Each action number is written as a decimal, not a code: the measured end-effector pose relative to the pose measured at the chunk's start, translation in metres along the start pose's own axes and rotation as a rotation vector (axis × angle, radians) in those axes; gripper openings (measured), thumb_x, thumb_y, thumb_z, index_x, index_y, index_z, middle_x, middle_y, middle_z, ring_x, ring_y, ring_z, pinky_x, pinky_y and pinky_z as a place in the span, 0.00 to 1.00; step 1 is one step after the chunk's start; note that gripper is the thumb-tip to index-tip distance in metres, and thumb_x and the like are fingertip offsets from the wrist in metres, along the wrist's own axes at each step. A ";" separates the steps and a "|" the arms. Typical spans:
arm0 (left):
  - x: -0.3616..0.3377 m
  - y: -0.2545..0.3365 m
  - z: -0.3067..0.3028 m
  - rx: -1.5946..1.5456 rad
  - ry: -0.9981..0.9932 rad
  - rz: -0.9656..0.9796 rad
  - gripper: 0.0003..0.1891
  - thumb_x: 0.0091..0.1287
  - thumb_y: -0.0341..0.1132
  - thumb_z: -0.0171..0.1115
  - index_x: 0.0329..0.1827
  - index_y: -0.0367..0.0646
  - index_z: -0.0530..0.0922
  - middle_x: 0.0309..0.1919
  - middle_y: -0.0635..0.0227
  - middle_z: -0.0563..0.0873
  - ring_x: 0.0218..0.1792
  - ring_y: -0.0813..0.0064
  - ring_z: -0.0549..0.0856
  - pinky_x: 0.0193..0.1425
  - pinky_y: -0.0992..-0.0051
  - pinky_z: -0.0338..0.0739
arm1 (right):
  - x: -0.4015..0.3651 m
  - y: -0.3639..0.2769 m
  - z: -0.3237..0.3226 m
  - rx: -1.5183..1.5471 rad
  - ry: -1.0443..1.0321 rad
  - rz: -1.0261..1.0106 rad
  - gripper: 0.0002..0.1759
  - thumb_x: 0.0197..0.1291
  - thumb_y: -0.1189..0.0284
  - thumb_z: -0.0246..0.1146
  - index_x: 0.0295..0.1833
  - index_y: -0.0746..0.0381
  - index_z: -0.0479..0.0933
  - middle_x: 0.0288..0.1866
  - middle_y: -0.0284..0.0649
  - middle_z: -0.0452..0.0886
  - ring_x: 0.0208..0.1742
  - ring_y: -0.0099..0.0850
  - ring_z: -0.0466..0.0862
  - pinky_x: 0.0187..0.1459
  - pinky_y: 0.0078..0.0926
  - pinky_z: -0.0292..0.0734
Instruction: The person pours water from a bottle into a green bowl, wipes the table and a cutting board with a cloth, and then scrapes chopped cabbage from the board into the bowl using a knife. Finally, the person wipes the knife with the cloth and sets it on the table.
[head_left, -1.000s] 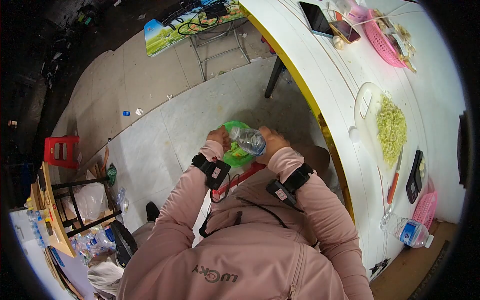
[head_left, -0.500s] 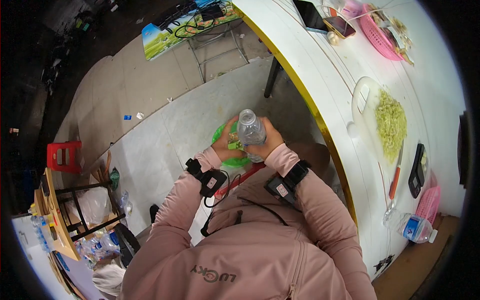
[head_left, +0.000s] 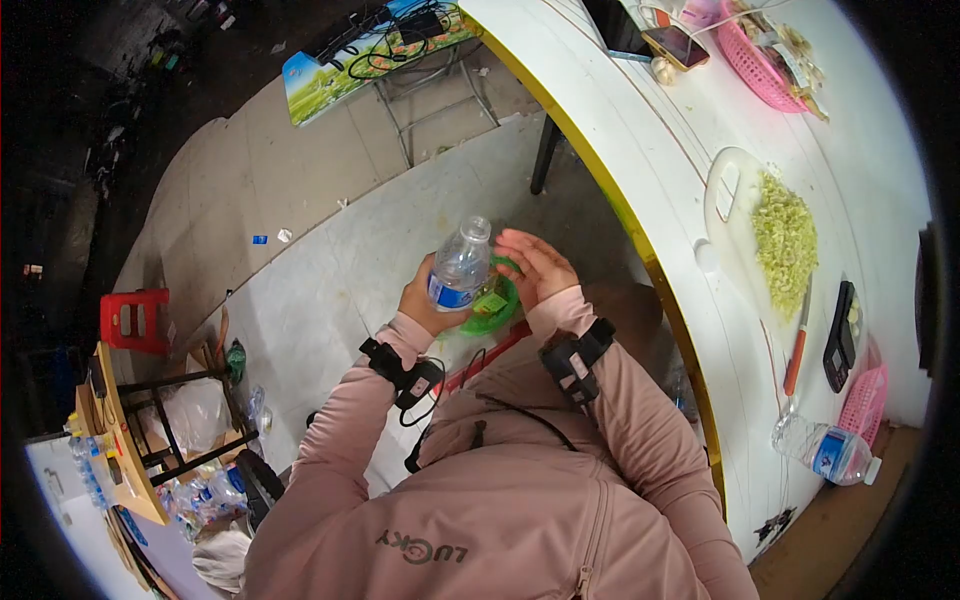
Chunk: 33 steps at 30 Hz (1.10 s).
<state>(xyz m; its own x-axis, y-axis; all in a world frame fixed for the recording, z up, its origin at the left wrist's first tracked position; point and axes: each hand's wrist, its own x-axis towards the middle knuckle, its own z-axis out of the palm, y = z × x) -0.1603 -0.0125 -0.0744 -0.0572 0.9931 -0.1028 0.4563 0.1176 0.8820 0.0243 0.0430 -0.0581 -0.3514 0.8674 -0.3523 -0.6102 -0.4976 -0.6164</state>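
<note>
An uncapped clear plastic bottle (head_left: 462, 268) with a blue label tilts slightly in my left hand (head_left: 420, 300), whose fingers wrap round its lower part. Just right of the bottle, my right hand (head_left: 541, 268) is raised with its fingers stretched out, apart from the bottle and holding nothing. Below and between the hands lies a green bowl or basket (head_left: 503, 312) with something green and yellowish in it, partly hidden by the bottle and my hands.
On the white table (head_left: 660, 170) at right are a cutting board (head_left: 724, 200) with chopped greens (head_left: 783, 238), an orange-handled knife (head_left: 796, 362), a lying bottle (head_left: 825, 450), pink baskets (head_left: 755, 65) and phones (head_left: 676, 47). A red stool (head_left: 136, 321) stands at left.
The bottle has moved left and tilted, now held by my left hand alone. My right hand has let go of it and opened. More of the green bowl shows.
</note>
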 end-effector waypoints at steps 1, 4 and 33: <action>-0.003 -0.005 -0.003 0.002 -0.001 -0.001 0.41 0.36 0.36 0.76 0.57 0.46 0.65 0.45 0.60 0.81 0.47 0.65 0.82 0.50 0.71 0.76 | 0.003 0.001 -0.009 -0.016 0.065 0.036 0.19 0.59 0.68 0.60 0.52 0.69 0.72 0.52 0.45 0.77 0.50 0.35 0.77 0.53 0.31 0.71; -0.012 -0.015 -0.010 0.133 0.010 0.030 0.40 0.35 0.33 0.74 0.57 0.49 0.66 0.45 0.59 0.81 0.46 0.61 0.82 0.51 0.70 0.76 | 0.014 0.017 -0.038 0.223 -0.108 0.161 0.17 0.58 0.70 0.60 0.49 0.70 0.74 0.45 0.48 0.79 0.46 0.37 0.78 0.50 0.32 0.72; -0.040 -0.021 -0.052 0.715 -0.193 -0.056 0.43 0.33 0.29 0.73 0.59 0.59 0.66 0.42 0.59 0.79 0.44 0.55 0.80 0.50 0.64 0.77 | 0.107 0.158 -0.117 -1.549 -0.596 -0.040 0.11 0.63 0.64 0.56 0.45 0.58 0.76 0.36 0.37 0.81 0.32 0.27 0.81 0.26 0.25 0.78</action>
<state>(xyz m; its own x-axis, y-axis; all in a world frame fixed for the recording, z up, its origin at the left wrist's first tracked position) -0.2140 -0.0544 -0.0644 0.0291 0.9608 -0.2758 0.9278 0.0767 0.3650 -0.0266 0.0573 -0.2753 -0.7811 0.5750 -0.2434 0.4851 0.3135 -0.8163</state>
